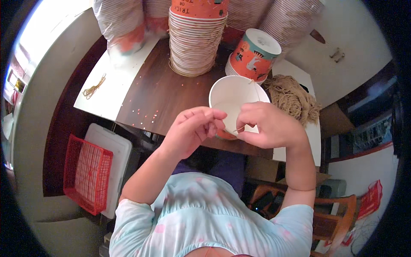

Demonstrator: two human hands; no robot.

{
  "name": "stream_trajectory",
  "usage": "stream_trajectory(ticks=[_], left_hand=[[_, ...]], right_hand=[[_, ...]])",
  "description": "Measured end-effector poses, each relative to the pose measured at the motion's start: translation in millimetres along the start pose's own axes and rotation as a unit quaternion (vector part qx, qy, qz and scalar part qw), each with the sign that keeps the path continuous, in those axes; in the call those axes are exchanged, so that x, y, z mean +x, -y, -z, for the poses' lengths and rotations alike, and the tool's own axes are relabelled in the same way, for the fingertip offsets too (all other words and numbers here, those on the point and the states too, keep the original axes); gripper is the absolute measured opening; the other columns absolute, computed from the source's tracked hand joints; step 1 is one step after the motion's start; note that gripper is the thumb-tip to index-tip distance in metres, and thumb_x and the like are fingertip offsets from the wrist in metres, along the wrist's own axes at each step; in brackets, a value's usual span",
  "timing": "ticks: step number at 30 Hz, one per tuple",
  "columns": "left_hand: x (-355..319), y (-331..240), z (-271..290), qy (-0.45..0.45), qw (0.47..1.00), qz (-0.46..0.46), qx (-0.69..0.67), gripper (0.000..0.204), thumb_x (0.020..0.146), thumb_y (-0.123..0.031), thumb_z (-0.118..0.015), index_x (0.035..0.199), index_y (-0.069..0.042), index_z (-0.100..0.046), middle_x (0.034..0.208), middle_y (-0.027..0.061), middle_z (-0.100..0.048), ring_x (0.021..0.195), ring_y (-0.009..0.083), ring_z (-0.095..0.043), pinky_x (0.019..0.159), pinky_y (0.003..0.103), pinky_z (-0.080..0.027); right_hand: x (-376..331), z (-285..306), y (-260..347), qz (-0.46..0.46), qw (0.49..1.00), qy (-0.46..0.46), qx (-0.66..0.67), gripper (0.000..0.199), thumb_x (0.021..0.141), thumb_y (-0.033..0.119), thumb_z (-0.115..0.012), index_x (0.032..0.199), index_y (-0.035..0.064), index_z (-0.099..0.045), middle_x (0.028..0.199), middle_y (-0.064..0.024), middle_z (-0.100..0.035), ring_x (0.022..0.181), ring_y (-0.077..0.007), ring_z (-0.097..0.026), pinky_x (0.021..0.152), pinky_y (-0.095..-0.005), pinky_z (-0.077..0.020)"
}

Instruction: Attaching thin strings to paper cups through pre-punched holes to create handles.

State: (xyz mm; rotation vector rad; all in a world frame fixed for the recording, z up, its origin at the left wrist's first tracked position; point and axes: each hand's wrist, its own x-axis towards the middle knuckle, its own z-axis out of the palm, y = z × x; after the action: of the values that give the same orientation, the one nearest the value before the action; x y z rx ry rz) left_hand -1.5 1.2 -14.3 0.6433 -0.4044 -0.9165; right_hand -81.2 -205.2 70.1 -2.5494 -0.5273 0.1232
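Observation:
A paper bucket (226,95) with a white inside stands tilted toward me at the table's near edge. A thin cord (257,91) is fixed at its far right rim and runs down to my right hand (272,126). At the near rim that hand's thumb and forefinger pinch the cord. Just left of the rim is my left hand (193,128), its fingers loosely curled and apart, with nothing visible in them. Behind the bucket an orange and teal printed bucket stack (252,58) stands upside down.
A tall stack of buckets (192,47) stands at the back, beside plastic-wrapped stacks (120,25). Tan cords lie in a heap (291,98) at right and a small bundle (94,88) at left. Small dots are scattered on the brown tabletop (150,94). A red basket (87,173) is lower left.

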Motion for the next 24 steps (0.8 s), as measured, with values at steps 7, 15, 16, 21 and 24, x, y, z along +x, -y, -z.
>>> stream_trajectory(ticks=[7,15,16,21,24], left_hand=[[-6,11,-19,0.009,0.959,-0.034,0.281,0.016,0.088,-0.006,-0.062,0.100,0.004,-0.061,0.091,0.0045,-0.065,0.083,0.0093,-0.062,0.075,0.025,-0.052],[-10,3,7,0.010,0.981,0.003,0.196,0.012,0.088,-0.006,-0.062,0.095,0.003,-0.060,0.087,0.0063,-0.065,0.081,0.0115,-0.064,0.071,0.023,-0.052],[-9,3,8,0.021,0.983,0.008,0.184,0.012,0.088,-0.006,-0.062,0.096,0.003,-0.060,0.088,0.0061,-0.065,0.081,0.0119,-0.064,0.072,0.024,-0.053],[-6,0,3,0.032,0.981,0.019,0.191,0.012,0.088,-0.005,-0.062,0.097,0.003,-0.059,0.088,0.0053,-0.065,0.082,0.0125,-0.064,0.074,0.024,-0.054],[-7,-4,-3,0.012,0.979,0.003,0.205,0.011,0.087,-0.003,-0.063,0.096,0.003,-0.060,0.088,0.0048,-0.064,0.082,0.0118,-0.064,0.073,0.024,-0.053]], right_hand=[[18,11,14,0.105,0.993,-0.052,0.011,0.008,0.072,0.009,-0.067,0.075,0.0041,-0.062,0.072,-0.0082,-0.056,0.071,-0.0265,-0.056,0.065,-0.0367,-0.0443],[-6,-26,14,0.015,0.944,-0.323,-0.066,0.018,0.070,0.007,-0.072,0.085,0.0035,-0.062,0.086,-0.0101,-0.060,0.078,-0.0227,-0.059,0.071,-0.0340,-0.0473],[-15,-31,13,-0.017,0.961,-0.275,0.019,0.020,0.071,0.005,-0.071,0.089,0.0037,-0.062,0.090,-0.0103,-0.061,0.077,-0.0205,-0.060,0.069,-0.0318,-0.0480],[-9,-56,13,-0.013,0.953,-0.265,0.144,0.017,0.074,0.002,-0.069,0.089,0.0022,-0.062,0.080,-0.0082,-0.062,0.071,-0.0184,-0.062,0.066,-0.0295,-0.0495],[-7,-65,11,0.022,0.963,-0.268,0.008,0.015,0.074,0.002,-0.067,0.087,0.0029,-0.060,0.081,-0.0110,-0.059,0.065,-0.0268,-0.060,0.060,-0.0347,-0.0482]])
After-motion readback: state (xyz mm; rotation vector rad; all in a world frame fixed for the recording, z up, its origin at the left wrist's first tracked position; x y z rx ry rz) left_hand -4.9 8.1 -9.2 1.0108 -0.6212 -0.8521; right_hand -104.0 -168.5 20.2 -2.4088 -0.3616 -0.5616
